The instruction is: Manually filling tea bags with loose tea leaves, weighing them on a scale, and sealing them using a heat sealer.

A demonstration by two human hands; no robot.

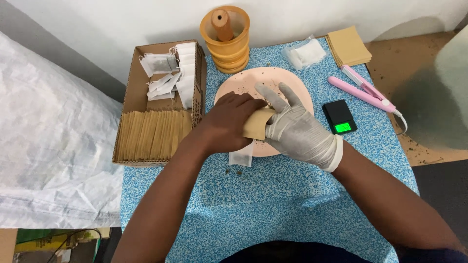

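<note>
Small home packing workshop, hand-run. Evidence: blue speckled table (273,195) against a plain white wall; cardboard box (127,97) of tea bags and stacked paper envelopes; wooden mortar and pestle (225,41); pocket scale (340,117); pink heat sealer (363,88); spare envelopes (348,46); white sack (48,146) alongside.

Matt paper envelope (257,124), seemingly latex-gloved right hand (297,129)

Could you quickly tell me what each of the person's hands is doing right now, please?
Left hand: bare, closed on the small tan paper envelope above the round pink plate.
Right hand: in a white glove, gripping the same envelope, two fingers extended.
</note>
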